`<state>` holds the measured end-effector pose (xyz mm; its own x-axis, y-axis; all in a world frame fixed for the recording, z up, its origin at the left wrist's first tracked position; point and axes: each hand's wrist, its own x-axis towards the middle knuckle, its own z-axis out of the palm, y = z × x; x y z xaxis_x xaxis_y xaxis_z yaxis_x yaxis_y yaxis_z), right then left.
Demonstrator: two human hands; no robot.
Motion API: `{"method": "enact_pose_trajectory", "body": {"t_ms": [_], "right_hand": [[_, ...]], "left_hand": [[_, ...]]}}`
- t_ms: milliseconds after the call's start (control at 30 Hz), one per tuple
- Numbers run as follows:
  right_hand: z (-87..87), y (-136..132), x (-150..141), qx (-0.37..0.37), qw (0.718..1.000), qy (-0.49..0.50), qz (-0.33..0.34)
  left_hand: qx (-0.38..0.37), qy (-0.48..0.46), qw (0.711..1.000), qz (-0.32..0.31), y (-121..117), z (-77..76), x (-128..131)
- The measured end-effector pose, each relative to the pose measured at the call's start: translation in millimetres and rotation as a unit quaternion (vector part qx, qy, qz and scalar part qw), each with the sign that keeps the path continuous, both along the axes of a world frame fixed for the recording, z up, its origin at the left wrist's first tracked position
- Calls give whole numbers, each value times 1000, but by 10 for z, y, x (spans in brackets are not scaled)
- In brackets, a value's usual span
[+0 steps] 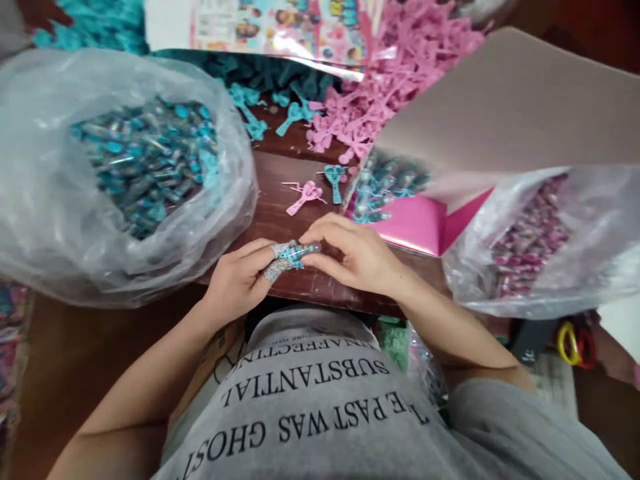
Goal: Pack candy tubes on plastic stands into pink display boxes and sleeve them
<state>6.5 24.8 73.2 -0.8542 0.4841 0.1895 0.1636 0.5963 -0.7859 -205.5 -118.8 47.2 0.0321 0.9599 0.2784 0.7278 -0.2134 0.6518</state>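
Between my two hands, over the table's near edge, is a small see-through tube (309, 249) with colourful bits inside and a blue plastic piece (290, 256) at its left end. My left hand (243, 277), with silvery wrapping on its thumb and a finger, is closed on the blue end. The fingertips of my right hand (357, 257) pinch the tube's right end. Just beyond my hands lie a pink plastic piece (306, 196) and a blue plastic piece (335, 181) of similar shape. How tube and blue piece join is partly hidden by my fingers.
At left sits a plastic bag (30, 200) of blue-capped tubes. A pink box (415, 217) with blue pieces inside has its flap raised. Right of it is a bag (600, 240) of pinkish tubes. Blue (295, 117) and pink piles (410, 67) lie behind. Another person's hand (45, 13) shows top left.
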Motion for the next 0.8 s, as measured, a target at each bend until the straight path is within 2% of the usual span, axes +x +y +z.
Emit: {"method": "enact_pose_trajectory", "body": {"t_ms": [100,167,267,333,400,500,567,633,700,800], "right_hand": [[5,44,323,-2,997,-33,-64],[-8,79,541,-14,994,-21,-109],[-34,121,831,-50,992,37,-110],[-28,156,999,-92,988,67,-103],[6,240,1167,-106,981,82,-143],[46,517,1418,-35,969,56,-237],[-1,767,1534,32,965,4,-259],[-109,1001,1568,84,963,-51,-249],[-220,1169,1525,120,961,-99,-229],[-243,1277,1397,159,954,-176,-185]], "left_hand": [[26,35,998,-35,220,-33,202],[37,43,997,-61,363,-35,378],[31,-2,995,-94,586,32,656],[23,-31,995,-89,767,112,808],[30,-47,996,-67,1001,186,901],[32,-82,993,-77,1484,222,937],[11,-108,987,-117,1853,175,935],[-12,-111,981,-159,2177,96,942],[-22,-73,977,-197,2388,28,954],[-17,48,969,-243,2467,-1,954]]}}
